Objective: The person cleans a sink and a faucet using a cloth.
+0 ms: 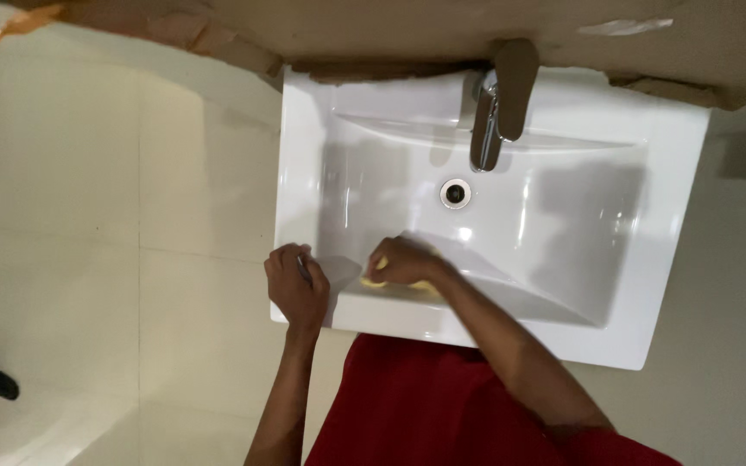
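Two hands: both were at the near edge of the white sink (304, 129), close to the person's red shirt (416, 406).
Right hand: the right hand (403, 261) was inside the bowl, near the front wall, pressing down on a yellow sponge (390, 283).
Right fingers: they were curled together and clamped on the sponge, so only its yellow edges peeked out.
Left hand: the left hand (297, 285) sat on the front left corner of the rim.
Left fingers: they were bent and close together over the rim, like a hold to stay steady. I could not tell if anything was inside them.
Sponge place: it lay flat on the sloped front of the bowl, well apart from the round drain (455, 193) and the shiny tap (487, 129).
Good scrubbing: I think it would work best to keep the sponge flat, push firmly, and rub in small rows.
Steady body: the left hand on the rim looked like a good help for leaning in.
Watch out: the bowl looked shiny and maybe wet, so the sponge could slip.
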